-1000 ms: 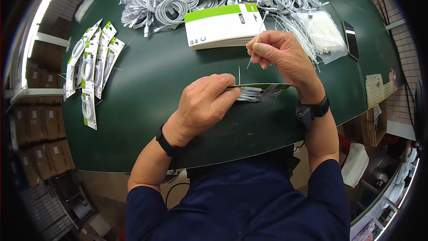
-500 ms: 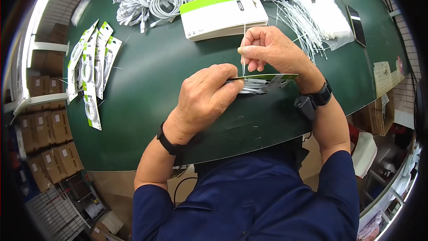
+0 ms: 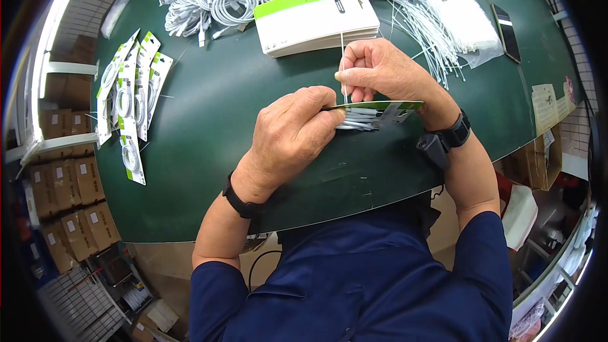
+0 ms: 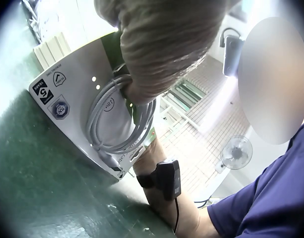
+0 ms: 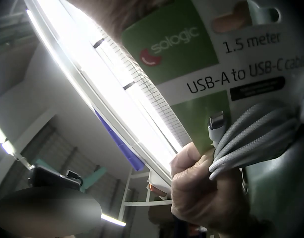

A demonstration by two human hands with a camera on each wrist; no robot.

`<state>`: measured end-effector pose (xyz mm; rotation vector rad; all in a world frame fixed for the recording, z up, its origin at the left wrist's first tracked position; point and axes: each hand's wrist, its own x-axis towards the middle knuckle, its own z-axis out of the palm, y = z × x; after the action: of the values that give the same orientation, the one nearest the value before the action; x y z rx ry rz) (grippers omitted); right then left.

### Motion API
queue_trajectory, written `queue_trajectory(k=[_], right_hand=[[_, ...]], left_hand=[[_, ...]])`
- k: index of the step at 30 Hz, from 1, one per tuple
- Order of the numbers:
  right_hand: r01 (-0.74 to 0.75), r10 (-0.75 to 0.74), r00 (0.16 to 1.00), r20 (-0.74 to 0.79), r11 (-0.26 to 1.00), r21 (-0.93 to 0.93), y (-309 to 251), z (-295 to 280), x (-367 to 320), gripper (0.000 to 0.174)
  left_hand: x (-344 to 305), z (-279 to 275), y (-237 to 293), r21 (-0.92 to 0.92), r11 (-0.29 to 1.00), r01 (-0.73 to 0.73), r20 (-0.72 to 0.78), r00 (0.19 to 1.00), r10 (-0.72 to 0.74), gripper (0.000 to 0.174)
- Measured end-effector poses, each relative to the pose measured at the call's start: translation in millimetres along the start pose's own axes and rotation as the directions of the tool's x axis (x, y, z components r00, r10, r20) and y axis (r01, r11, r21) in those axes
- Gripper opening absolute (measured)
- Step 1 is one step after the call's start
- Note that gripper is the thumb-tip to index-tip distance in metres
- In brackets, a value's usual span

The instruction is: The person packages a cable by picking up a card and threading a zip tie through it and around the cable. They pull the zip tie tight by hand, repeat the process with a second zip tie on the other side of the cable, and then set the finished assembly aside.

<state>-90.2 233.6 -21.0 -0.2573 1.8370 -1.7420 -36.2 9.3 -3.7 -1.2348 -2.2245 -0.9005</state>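
Note:
My left hand (image 3: 291, 130) grips a printed card (image 4: 75, 69) with a coiled grey USB cable (image 5: 256, 139) against its face. Held nearly edge-on in the head view, the card has its cable side toward the body. Beyond its upper edge, my right hand (image 3: 392, 73) pinches a thin white cable tie (image 3: 342, 44) between thumb and fingers. The tie stands upright, its lower end right at the card's back. Green print and the words USB-A to USB-C show in the right wrist view, where the left hand's fingers (image 5: 201, 191) close around the card and cable.
A stack of cards (image 3: 316, 22) sits ahead, with a heap of coiled cables (image 3: 234, 0) behind it. Loose cable ties (image 3: 421, 31), a plastic bag of ties (image 3: 465, 22) and a phone (image 3: 506, 33) lie at right. Several packed cable cards (image 3: 130, 107) overlap at left.
My right hand has come down and left toward the card, bringing the tie from a slant beyond it to upright at its edge. The left hand keeps hold of card and cable.

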Motion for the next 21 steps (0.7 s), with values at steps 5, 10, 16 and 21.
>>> queue_trajectory(k=[5,10,16,21], right_hand=[[0.009,-0.009,1.0,0.022,1.0,0.01,3.8,-0.2,1.6,0.013],[0.044,-0.044,0.998,0.049,0.999,0.0,2.9,1.0,0.3,0.012],[0.055,-0.053,0.995,0.087,0.998,-0.012,2.8,0.7,0.0,0.012],[0.03,-0.029,0.998,0.058,0.999,-0.013,4.5,-0.2,0.4,0.014]], left_hand=[[-0.6,0.6,-0.7,-0.001,1.0,0.001,-0.002,1.0,-0.001,0.029],[-1.4,0.6,-0.6,0.001,1.0,0.003,-0.001,1.0,-0.003,0.029],[-1.1,0.6,-0.5,0.002,1.0,0.0,-0.005,1.0,0.0,0.029],[-0.9,0.9,-0.4,0.004,1.0,-0.002,-0.007,1.0,0.002,0.029]])
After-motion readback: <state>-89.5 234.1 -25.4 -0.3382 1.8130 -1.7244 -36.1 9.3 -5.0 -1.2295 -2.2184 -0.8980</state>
